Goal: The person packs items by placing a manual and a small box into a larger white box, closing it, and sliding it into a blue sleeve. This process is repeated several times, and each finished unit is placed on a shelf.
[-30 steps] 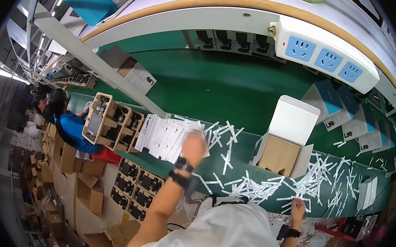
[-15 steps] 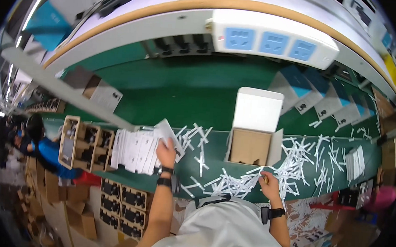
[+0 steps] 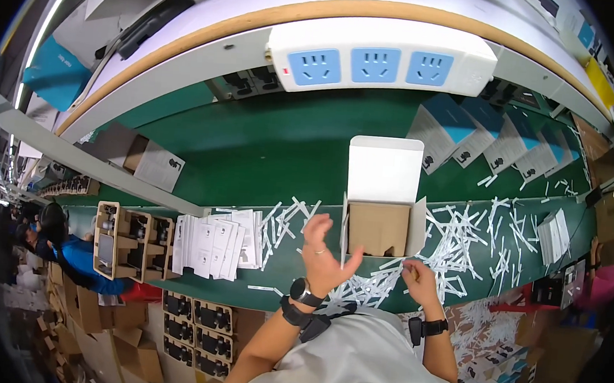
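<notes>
My left hand (image 3: 322, 258) is raised with its fingers spread and nothing in them, just left of an open white box (image 3: 418, 235). The box lid stands up at the back, and a brown cardboard insert (image 3: 379, 225) fills the inside. Right of the box's front corner, my right hand (image 3: 420, 281) has its fingers pinched together over the heap of white paper strips (image 3: 366, 288); what they hold, if anything, is too small to make out. Rows of overlapping white booklets (image 3: 211, 245) lie to the left.
Brown trays (image 3: 127, 243) with black parts stand at the bench's left end. Several white and blue boxes (image 3: 443, 133) line the back right, below a white power strip (image 3: 380, 58) on the shelf edge. More strips (image 3: 457, 237) cover the bench right of the box. A co-worker in blue (image 3: 82, 254) is at far left.
My left hand has let go of a white booklet and moved right from the booklet rows to beside the box, its fingers spreading. My right hand stays by the strips.
</notes>
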### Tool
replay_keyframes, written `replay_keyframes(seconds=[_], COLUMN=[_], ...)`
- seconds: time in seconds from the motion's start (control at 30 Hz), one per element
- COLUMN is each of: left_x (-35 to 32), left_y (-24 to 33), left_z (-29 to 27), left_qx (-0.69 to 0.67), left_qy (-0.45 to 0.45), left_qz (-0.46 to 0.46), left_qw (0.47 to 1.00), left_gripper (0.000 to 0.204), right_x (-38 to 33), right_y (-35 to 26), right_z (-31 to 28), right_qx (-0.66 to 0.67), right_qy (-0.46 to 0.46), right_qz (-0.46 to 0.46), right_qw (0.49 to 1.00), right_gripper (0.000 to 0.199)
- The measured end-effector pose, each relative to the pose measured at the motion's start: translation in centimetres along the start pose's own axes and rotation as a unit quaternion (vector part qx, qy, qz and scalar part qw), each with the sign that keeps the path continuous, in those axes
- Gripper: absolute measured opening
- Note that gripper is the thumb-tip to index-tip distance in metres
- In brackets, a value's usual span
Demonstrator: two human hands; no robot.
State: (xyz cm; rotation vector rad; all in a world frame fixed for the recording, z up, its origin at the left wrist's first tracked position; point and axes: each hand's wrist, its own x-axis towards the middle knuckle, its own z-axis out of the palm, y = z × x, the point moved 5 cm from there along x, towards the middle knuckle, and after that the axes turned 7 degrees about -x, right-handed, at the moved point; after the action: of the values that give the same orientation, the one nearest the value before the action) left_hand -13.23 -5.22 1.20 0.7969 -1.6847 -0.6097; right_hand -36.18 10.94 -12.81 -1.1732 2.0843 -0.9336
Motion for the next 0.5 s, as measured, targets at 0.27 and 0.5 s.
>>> replay_keyframes(seconds=[0.27, 0.5], left_x=[-2.0, -2.4], left_y=[-4.9, 1.8], left_z=[1.8, 6.3], left_qx=[-0.045, 0.075], left_qy=[-0.089, -0.387], left_qz=[-0.213, 0.112], left_qw=[0.972, 0.912], left_gripper=[0.055, 0.081], right_x=[4.5, 4.0], right_y=[-10.5, -13.9], right_z=[-6.0, -5.3], right_qx=[0.089, -0.081], right_qy=[0.054, 0.008], right_qz=[-0.232, -0.220], right_qw=[0.967, 0.972], right_gripper=[0.038, 0.025])
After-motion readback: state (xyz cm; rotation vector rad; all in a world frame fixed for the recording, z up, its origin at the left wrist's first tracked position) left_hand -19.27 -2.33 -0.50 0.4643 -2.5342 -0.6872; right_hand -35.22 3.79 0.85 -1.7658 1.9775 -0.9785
